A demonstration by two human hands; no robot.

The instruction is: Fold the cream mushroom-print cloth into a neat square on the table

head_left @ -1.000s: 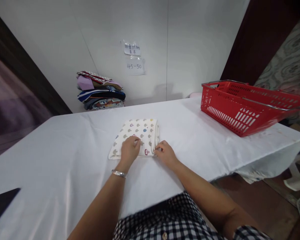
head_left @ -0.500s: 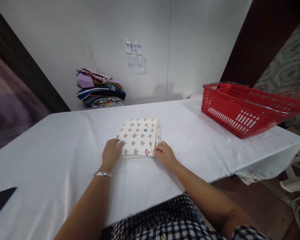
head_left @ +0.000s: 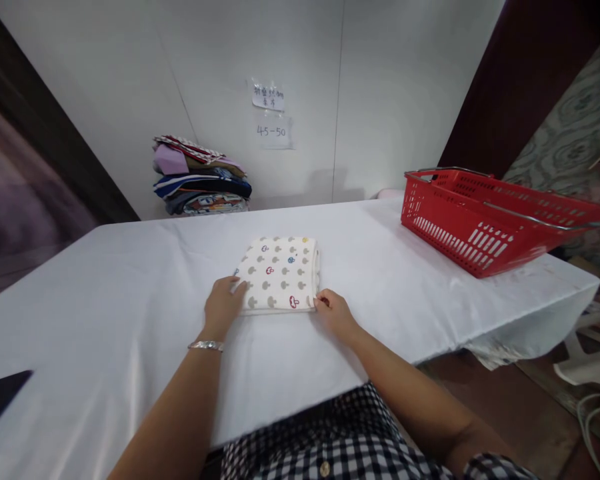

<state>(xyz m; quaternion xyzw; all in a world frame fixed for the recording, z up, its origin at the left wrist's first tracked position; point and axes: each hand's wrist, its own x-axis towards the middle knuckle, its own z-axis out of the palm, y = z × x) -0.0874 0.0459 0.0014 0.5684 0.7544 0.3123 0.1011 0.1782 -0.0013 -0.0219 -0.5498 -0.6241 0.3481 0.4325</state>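
A folded white cloth (head_left: pixel 283 273) printed with grey, red, blue and yellow mushrooms lies flat on the white-covered table (head_left: pixel 405 287). My left hand (head_left: pixel 225 303), with a silver bracelet at the wrist, grips the cloth's near left corner, thumb on top and fingers at the side edge. At the near right corner, my right hand (head_left: pixel 335 312) pinches the cloth's edge between thumb and forefinger. The layered fold shows along the right side and the near edge. Undersides of the fingers are hidden.
A red plastic basket (head_left: pixel 460 230) with metal handles stands at the table's right end. Folded fabrics (head_left: pixel 203 180) are piled at the back left by the wall. A dark flat object (head_left: pixel 3 400) lies at the left front. Two paper signs (head_left: pixel 270 113) hang on the wall.
My right hand has shifted slightly right, drawing the cloth's near right corner outward so that the right edge looks straighter. My left hand has stayed in place.
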